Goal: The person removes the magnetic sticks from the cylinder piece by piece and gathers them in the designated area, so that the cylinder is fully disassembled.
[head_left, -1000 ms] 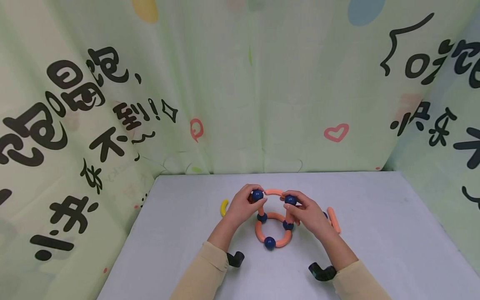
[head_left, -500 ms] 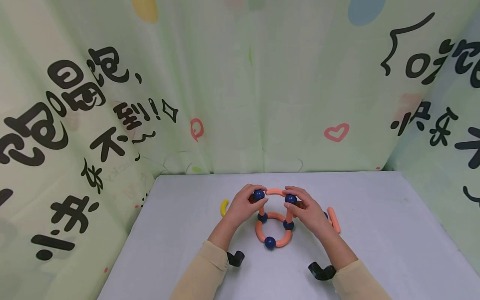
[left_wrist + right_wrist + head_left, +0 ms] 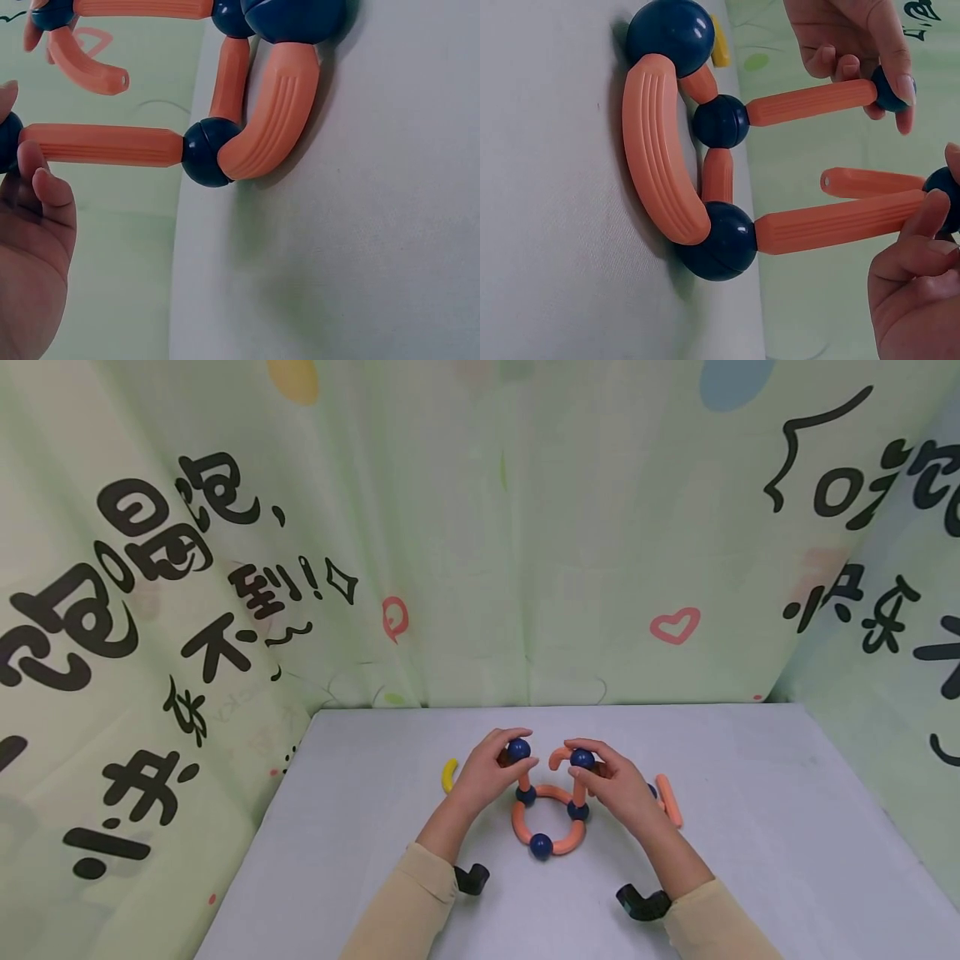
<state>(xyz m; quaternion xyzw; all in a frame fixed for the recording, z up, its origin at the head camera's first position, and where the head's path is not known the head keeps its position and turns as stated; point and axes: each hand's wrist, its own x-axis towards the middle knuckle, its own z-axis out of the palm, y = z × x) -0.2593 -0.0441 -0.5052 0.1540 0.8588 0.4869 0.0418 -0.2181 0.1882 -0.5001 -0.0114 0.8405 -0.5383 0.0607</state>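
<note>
A ring of curved orange rods (image 3: 519, 824) and dark blue balls (image 3: 542, 846) lies on the table. Two straight orange rods (image 3: 112, 145) rise from two of its balls, each topped by a blue ball. My left hand (image 3: 486, 767) pinches the left upper ball (image 3: 518, 749) between thumb and fingers. With my right hand (image 3: 618, 781) I pinch the right upper ball (image 3: 582, 760). A curved orange rod (image 3: 558, 757) joins that right ball at one end; its other end hangs loose, apart from the left ball. In the right wrist view, this curved rod (image 3: 870, 183) shows its bare tip.
A yellow curved rod (image 3: 448, 775) lies left of my left hand. Beyond the right forearm lie an orange rod (image 3: 669, 800) and a partly hidden blue ball (image 3: 652, 790). Curtains (image 3: 480, 543) stand behind the white table (image 3: 360, 810).
The upper curved rod spanned from the right upper ball toward the left one; its left end has swung down and away. Both hands have hardly moved.
</note>
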